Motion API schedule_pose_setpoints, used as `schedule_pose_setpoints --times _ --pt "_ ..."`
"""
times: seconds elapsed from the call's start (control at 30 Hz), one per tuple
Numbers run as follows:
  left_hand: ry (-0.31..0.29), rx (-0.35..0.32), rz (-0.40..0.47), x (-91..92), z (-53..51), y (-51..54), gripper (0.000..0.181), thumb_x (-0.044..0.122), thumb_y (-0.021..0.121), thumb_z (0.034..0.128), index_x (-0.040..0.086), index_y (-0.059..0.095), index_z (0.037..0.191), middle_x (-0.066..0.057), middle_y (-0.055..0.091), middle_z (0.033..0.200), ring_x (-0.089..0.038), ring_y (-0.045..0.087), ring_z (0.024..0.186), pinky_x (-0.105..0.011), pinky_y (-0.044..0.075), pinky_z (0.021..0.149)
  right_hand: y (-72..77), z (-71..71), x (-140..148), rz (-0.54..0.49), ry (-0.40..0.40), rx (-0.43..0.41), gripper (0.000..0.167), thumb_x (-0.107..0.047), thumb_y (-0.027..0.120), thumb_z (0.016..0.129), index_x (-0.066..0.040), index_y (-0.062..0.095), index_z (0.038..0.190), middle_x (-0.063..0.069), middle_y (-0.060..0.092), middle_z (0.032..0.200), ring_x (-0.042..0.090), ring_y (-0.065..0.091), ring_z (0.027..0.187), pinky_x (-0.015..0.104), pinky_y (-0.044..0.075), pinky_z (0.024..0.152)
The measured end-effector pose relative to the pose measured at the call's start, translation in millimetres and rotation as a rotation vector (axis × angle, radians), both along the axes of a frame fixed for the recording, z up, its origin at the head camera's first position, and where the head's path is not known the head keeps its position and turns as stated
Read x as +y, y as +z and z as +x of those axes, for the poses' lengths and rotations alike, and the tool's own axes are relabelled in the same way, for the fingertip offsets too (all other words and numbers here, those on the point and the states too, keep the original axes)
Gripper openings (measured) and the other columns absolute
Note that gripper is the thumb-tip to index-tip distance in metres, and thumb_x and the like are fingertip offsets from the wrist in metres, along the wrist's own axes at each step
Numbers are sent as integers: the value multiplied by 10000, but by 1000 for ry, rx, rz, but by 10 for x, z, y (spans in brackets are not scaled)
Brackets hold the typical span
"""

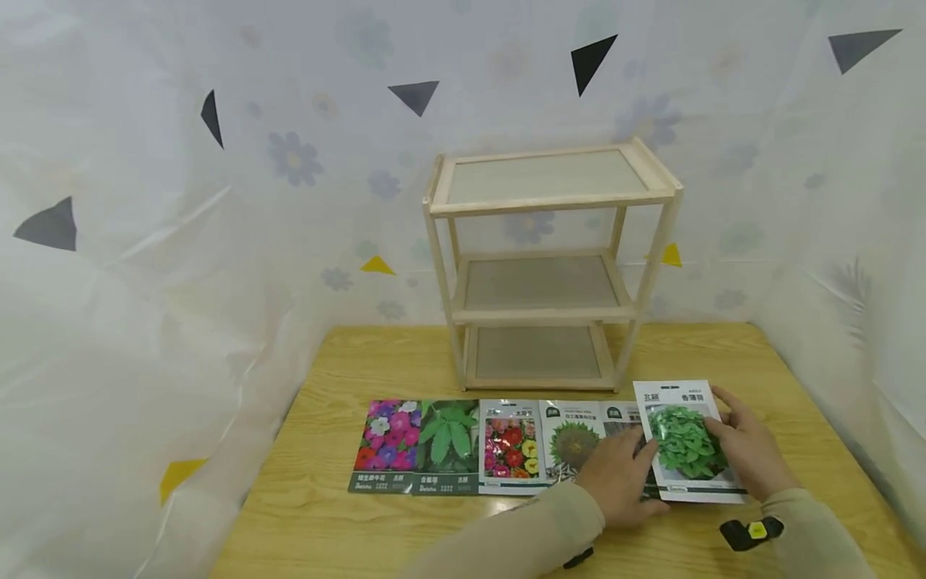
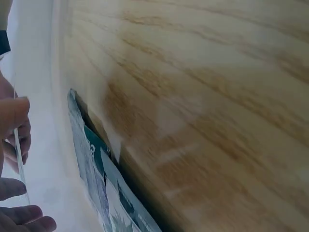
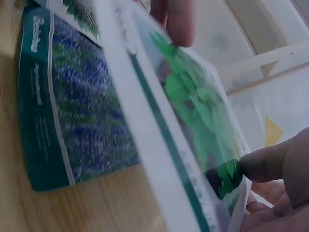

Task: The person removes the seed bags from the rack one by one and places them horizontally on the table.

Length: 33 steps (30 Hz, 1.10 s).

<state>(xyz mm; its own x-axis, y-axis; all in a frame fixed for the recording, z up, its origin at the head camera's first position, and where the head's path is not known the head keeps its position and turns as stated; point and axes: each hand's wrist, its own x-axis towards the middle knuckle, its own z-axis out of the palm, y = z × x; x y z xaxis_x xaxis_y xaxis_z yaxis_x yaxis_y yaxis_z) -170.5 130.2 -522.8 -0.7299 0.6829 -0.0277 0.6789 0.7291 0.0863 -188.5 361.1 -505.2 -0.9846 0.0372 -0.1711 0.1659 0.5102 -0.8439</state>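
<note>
My right hand point(image 1: 752, 446) pinches the right edge of a white seed packet point(image 1: 683, 442) with a green leafy picture, thumb on its front. The packet is raised and tilted above the table in the right wrist view. My left hand point(image 1: 615, 474) is at its left edge, fingers extended, fingertips point(image 3: 181, 24) against or close to its front. Under and beside it lies a purple-flower packet point(image 3: 91, 96), mostly hidden in the head view. Leftward in a row lie a sunflower packet point(image 1: 571, 446), a mixed-flower packet point(image 1: 510, 450), a green-leaf packet point(image 1: 446, 446) and a petunia packet point(image 1: 387, 442).
A three-tier wooden shelf point(image 1: 542, 314) stands behind the packets on the wood-grain table point(image 1: 311, 515). Pale flowered sheeting point(image 1: 289, 241) with black and yellow paper shapes surrounds the table at the back and sides.
</note>
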Motion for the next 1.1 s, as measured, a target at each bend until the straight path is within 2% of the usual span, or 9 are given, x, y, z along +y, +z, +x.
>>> schedule_pose_setpoints --times 0.13,0.3,0.4,0.53,0.6,0.7,0.9,1.1 --pt "10 62 6 71 15 -2 689 634 384 936 256 295 1506 33 288 1520 -115 299 1381 -295 332 1086 -50 -13 59 44 -73 8 659 -347 423 1027 8 162 1517 299 451 1247 240 533 961 242 487 651" --pt "32 138 -18 193 44 -12 616 618 321 965 278 353 1478 87 353 1477 -85 348 1346 -309 361 1067 -127 -47 139 62 -139 -2 620 -324 430 1023 17 233 1502 311 453 1260 301 508 1025 192 469 621" --pt "-1 118 -50 253 80 -39 625 629 310 961 291 334 1487 113 320 1497 -70 319 1362 -313 342 1081 -183 -69 216 105 -181 -9 600 -302 419 1022 18 246 1500 331 446 1272 350 499 1043 238 473 636" --pt "-108 57 -113 341 129 -91 640 639 306 952 321 264 1506 143 224 1533 -45 222 1398 -328 309 1103 -270 -71 362 172 -209 -39 624 -331 419 1017 28 243 1495 343 406 1279 404 457 1044 401 465 712" --pt "-166 43 -164 399 149 -118 659 655 298 942 340 214 1515 151 176 1546 -36 167 1411 -342 297 1109 -318 -64 428 202 -199 -53 669 -382 427 1010 39 235 1493 354 380 1281 438 434 1056 482 448 743" --pt "-216 19 -245 495 178 -156 701 695 270 917 370 136 1523 147 95 1569 -47 77 1433 -376 258 1130 -377 -57 497 253 -162 -62 760 -467 447 989 67 227 1482 395 367 1278 491 423 1076 561 427 782" --pt "-249 21 -359 620 229 -232 757 752 229 879 379 101 1525 163 9 1576 -45 -17 1439 -425 169 1158 -464 -63 510 336 -81 -40 824 -496 468 975 125 213 1454 456 330 1322 586 376 1162 660 372 879" --pt "-273 29 -414 686 244 -274 786 766 197 868 365 69 1532 179 13 1569 -48 -45 1439 -480 98 1164 -507 -84 521 376 -45 -29 841 -490 495 966 128 201 1454 443 286 1371 612 315 1202 691 333 916"
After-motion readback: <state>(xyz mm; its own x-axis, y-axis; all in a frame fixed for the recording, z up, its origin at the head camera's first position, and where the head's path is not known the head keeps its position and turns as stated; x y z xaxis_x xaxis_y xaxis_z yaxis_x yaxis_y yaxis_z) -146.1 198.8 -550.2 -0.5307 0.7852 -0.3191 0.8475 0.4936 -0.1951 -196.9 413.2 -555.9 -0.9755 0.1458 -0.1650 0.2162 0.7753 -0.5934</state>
